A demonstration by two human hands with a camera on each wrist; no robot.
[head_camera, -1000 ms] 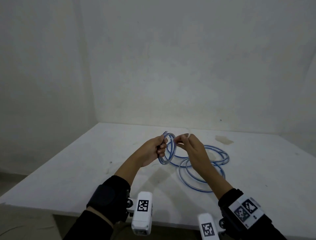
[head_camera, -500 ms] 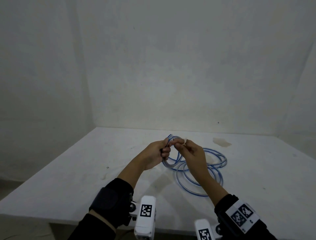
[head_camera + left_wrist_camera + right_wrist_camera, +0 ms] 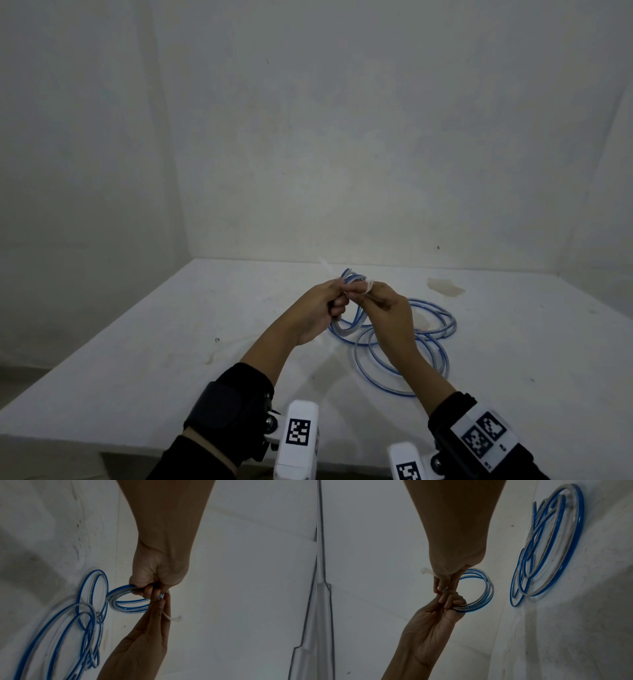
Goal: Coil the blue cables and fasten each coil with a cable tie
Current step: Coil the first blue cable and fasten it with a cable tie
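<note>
My left hand (image 3: 337, 298) grips a small blue cable coil (image 3: 342, 329) and holds it upright above the table. In the left wrist view the fingers (image 3: 149, 591) curl round the bundled turns of the coil (image 3: 126, 601). My right hand (image 3: 363, 293) meets it at the coil's top and pinches a white cable tie (image 3: 368, 286). The tie's tail (image 3: 323, 263) pokes out to the upper left. One tie end (image 3: 426, 570) sticks out behind the right fingers (image 3: 438, 586); the tie (image 3: 171, 618) also shows in the left wrist view.
More blue cable (image 3: 428, 342) lies in loose overlapping loops on the white table (image 3: 171, 359), just right of and under my hands; the same loops (image 3: 556, 547) show in the right wrist view. A brownish stain (image 3: 445, 287) marks the far table. Walls close off the back and sides.
The hands have drawn together at the coil's top. The tie, earlier arched above my right fingers, now lies against the coil with its tail sticking out to the left.
</note>
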